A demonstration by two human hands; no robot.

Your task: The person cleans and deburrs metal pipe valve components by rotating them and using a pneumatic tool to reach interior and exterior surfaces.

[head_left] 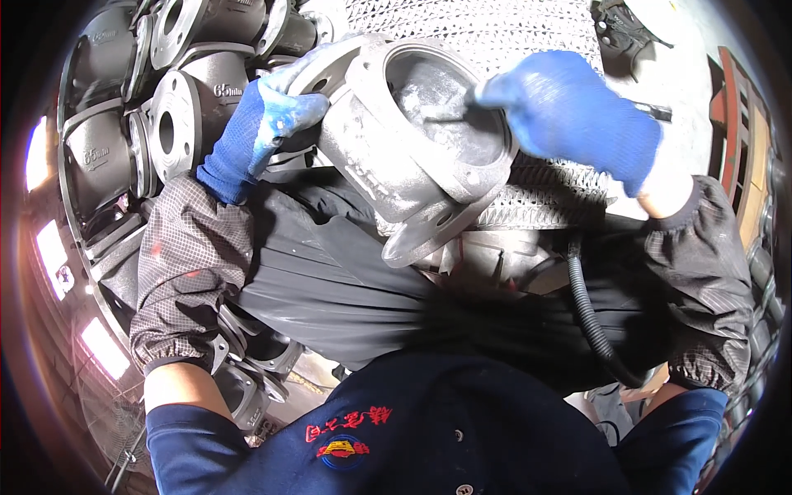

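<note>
Left hand (pixel 276 115) curling fingers round flange (pixel 340 61), seemingly steadying casting (pixel 363 153) over metal mat's (pixel 495 25) near-left corner; right hand (pixel 561 107) pointing into bore (pixel 421 78), pinch too blurred to tell.

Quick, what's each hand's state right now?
Left hand: closed, holding the grey metal casting.
Right hand: blurred, at the casting's mouth; whether it holds anything cannot be told.

Two hands (pixel 276 115) (pixel 569 107) (gloved), one held casting (pixel 367 148)
</note>
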